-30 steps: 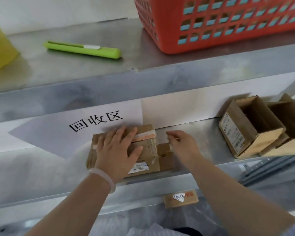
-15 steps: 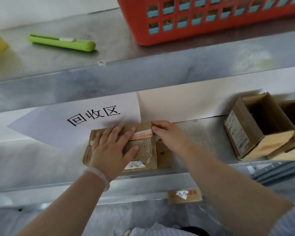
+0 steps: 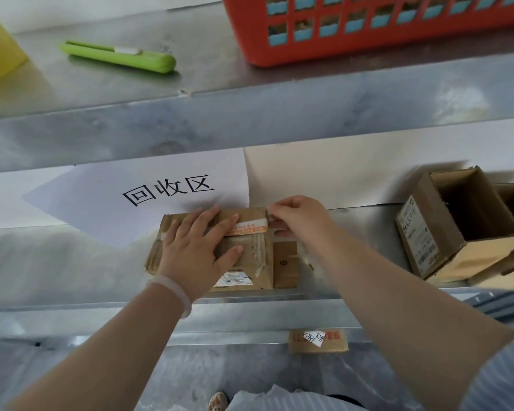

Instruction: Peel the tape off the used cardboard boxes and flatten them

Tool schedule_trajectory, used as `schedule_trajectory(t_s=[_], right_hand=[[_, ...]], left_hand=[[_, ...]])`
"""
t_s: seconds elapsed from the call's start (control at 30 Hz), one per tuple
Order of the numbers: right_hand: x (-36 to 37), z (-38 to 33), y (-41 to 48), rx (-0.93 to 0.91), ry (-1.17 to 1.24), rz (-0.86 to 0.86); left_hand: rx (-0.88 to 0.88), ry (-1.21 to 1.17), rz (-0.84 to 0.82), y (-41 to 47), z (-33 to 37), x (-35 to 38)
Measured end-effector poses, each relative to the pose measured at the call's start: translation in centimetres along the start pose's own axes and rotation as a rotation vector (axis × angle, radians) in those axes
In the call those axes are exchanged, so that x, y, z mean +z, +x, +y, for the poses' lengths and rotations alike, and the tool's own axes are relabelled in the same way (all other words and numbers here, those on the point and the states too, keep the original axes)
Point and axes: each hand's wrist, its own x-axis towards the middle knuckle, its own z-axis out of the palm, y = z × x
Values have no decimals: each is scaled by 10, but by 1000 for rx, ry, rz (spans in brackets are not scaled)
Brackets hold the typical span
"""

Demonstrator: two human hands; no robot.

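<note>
Left hand [image 3: 198, 252] flat, fingers spread, pressing flattened cardboard box [image 3: 266, 277] onto lower shelf [image 3: 57, 262], just in front of paper sign [image 3: 166, 191]. Right hand [image 3: 301, 222] pinching tape [image 3: 248, 228] end at box's far right corner. Open boxes [image 3: 457, 226] sit at right

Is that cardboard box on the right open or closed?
Open. The box sits tilted with its top uncovered, so its dark inside shows, and nothing is visible in it.
</note>
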Motion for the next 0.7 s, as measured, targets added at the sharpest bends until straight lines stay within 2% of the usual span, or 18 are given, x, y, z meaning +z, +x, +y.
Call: schedule_trajectory(t_s=[0.13,0.33,0.57,0.7], right_hand=[[6,20,-35,-88,-270,10],[12,29,-79,-124,-410,9],[14,28,-86,-155,-620,48],[16,30,-85,-166,-652,49]], left_hand=[[-27,6,-26,4,1,0],[-38,1,-36,6,3,1],[-33,16,-24,5,3,4],[-29,12,-40,5,2,4]])
